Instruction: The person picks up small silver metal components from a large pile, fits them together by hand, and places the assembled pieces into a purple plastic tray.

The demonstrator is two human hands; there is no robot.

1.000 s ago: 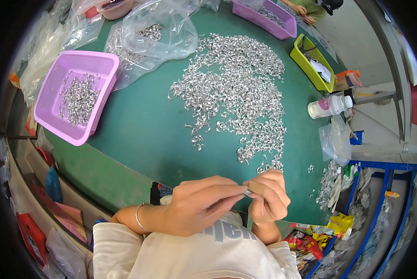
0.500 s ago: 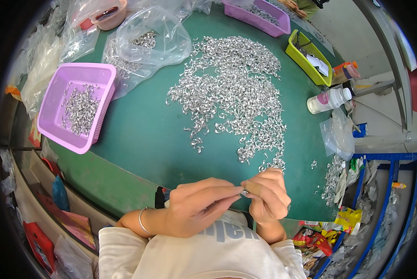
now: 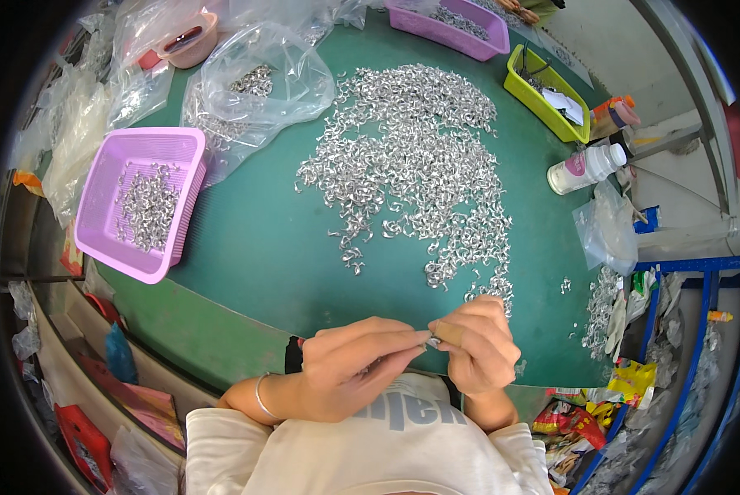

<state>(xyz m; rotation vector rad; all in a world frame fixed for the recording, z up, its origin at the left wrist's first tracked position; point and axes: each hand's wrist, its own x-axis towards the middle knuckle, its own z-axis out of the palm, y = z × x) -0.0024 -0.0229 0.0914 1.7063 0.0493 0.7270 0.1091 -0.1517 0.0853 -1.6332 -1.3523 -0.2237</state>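
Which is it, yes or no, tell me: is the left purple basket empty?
No, small silver pieces lie inside the purple basket.

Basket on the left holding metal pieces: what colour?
The basket is light purple, best seen in the head view.

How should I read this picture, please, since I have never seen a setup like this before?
There is no robot here: these are a person's two bare hands. The view comes from the left one of two wide fisheye cameras worn on the head, looking down, so straight edges bend near the rim. The picture's left is the person's left.

The left hand, with a bracelet on its wrist, and the right hand meet near the table's edge. Their fingers hold a small silvery piece, partly hidden.

On the green table lies a broad spread of similar pieces. To its left are a pink-purple basket holding more pieces and a clear plastic bag; to its right, a yellow-green tray and a white bottle.
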